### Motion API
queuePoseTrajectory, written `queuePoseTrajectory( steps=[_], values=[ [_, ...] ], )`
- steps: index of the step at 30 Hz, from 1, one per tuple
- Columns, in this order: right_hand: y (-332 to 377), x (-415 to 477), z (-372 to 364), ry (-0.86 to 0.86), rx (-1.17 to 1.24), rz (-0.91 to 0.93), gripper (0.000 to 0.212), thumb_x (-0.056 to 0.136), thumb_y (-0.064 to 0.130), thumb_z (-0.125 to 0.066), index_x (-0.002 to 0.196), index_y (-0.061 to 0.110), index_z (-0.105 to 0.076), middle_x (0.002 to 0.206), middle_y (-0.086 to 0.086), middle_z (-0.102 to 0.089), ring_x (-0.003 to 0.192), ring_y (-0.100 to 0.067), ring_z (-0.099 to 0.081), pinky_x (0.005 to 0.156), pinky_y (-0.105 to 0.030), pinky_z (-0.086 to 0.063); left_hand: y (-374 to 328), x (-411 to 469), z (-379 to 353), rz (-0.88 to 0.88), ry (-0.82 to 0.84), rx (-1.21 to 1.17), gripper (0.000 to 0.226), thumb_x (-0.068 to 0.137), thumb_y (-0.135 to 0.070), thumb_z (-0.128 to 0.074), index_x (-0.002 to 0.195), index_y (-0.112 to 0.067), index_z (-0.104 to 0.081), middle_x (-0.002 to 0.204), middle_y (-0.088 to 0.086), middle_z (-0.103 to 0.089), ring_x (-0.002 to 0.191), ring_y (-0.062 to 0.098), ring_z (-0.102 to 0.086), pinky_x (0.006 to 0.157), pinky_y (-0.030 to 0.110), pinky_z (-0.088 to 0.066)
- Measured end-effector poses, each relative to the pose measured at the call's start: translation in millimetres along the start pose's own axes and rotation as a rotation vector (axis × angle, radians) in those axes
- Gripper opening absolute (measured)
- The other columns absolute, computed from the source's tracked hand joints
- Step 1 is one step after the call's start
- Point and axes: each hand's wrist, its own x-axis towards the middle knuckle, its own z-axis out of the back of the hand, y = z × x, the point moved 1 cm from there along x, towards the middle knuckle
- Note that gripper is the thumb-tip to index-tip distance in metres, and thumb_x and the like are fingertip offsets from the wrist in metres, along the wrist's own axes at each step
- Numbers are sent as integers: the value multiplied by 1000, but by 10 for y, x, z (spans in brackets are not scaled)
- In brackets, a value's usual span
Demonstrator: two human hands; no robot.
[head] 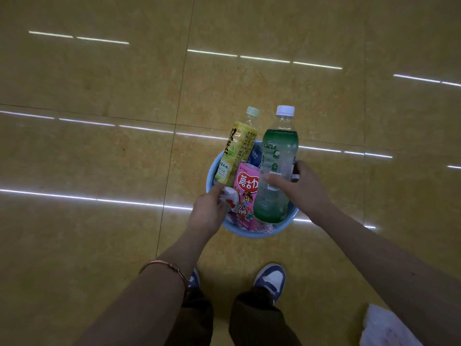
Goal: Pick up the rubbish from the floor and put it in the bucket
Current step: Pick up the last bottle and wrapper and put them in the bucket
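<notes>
A light blue bucket (249, 232) stands on the yellow tiled floor just ahead of my feet. Inside it are a yellow-labelled bottle (237, 148) leaning to the back left, a pink carton (245, 193) and a dark blue item (255, 156) at the back. My right hand (299, 188) grips a green-labelled bottle (275, 168) with a white cap, held upright with its base in the bucket. My left hand (209, 211) is closed on a crumpled white wrapper (230, 198) with red marks, over the bucket's left side.
A white crumpled plastic bag (389, 328) lies on the floor at the bottom right, behind my right arm. My two blue and white shoes (272, 278) stand just behind the bucket. Glossy tiles with light reflections stretch all around.
</notes>
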Motion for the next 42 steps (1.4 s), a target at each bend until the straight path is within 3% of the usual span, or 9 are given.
queuePoseTrajectory(
  steps=[5,14,21,26,30,32,36,40,42],
  values=[
    [-5,66,-14,9,1,-3,37,78,40,-72,106,22,-54,94,16,-58,86,-1,-57,66,-24,-47,154,-1,-101,-85,243,156,54,92,-9,-42,142,-7,-23,125,23,-57,106,41,-58,83,41,-50],
    [-152,212,72,-33,60,-38,33,80,35,-69,109,23,-58,96,8,-63,89,-13,-65,73,-33,-54,268,249,-333,-77,429,247,69,83,-1,-50,145,-3,-18,151,17,-24,140,33,-20,111,42,-29],
    [-168,166,118,-65,-139,47,60,80,39,-71,131,18,-45,91,18,-55,80,2,-57,62,-18,-45,193,426,-413,-13,439,321,32,89,-5,-46,119,4,-40,126,25,-47,114,36,-46,90,38,-39],
    [-217,93,96,-132,-341,22,70,71,60,-68,121,13,-50,108,0,-54,92,-15,-58,71,-29,-48,124,288,-326,-103,305,597,47,90,-7,-48,135,-9,-38,130,14,-48,121,32,-44,89,43,-47],
    [-147,116,149,-79,-544,-15,70,77,63,-60,125,13,-50,117,-6,-40,95,-21,-51,79,-33,-47,127,181,-214,-284,126,734,63,88,-10,-51,146,-17,-25,139,5,-43,131,26,-32,101,36,-35],
    [-97,133,163,-50,-617,-13,76,78,64,-59,134,14,-43,122,-10,-40,100,-28,-56,82,-36,-49,126,156,-158,-278,13,700,60,86,-8,-52,142,-15,-31,137,4,-45,127,27,-35,99,36,-32],
    [-4,137,150,-32,-689,10,88,78,64,-59,146,20,-25,128,-12,-39,104,-32,-59,81,-40,-52,182,90,-114,-274,-129,633,42,72,-10,-68,112,-8,-56,105,11,-58,96,31,-54,77,40,-47],
    [39,112,131,-26,-737,18,88,82,60,-58,149,20,-18,135,-13,-34,105,-33,-59,80,-40,-51,114,11,-55,-253,-192,343,45,75,-39,-41,106,-7,-50,110,14,-49,99,27,-48,80,37,-41],
    [35,114,130,-31,-734,14,88,82,60,-58,149,20,-18,134,-13,-35,105,-33,-59,79,-39,-50,2,149,20,-141,-262,152,58,78,-44,-36,121,-5,-45,124,19,-42,113,30,-43,90,41,-40]
  ],
)
